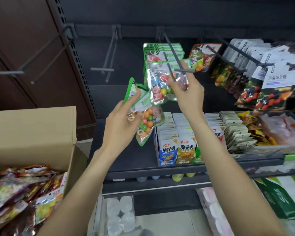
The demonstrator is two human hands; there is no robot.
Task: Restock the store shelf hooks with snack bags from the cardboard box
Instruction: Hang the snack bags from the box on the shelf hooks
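Right hand [186,92] pinches candy bag [162,87] at hook [170,72] tip; left hand [121,123] grips spare bags [143,114]. Risk: hang-hole misses prong, bag drops onto shelf [129,160].

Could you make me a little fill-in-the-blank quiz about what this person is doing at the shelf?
1. The left hand holds a green-edged candy bag filled with round ____.
2. The right hand lifts another bag up to a metal ____.
3. The cardboard box sits on the person's ____ side.
4. The two hooks nearest the box carry ____ bags.

Missing words: candies; hook; left; no
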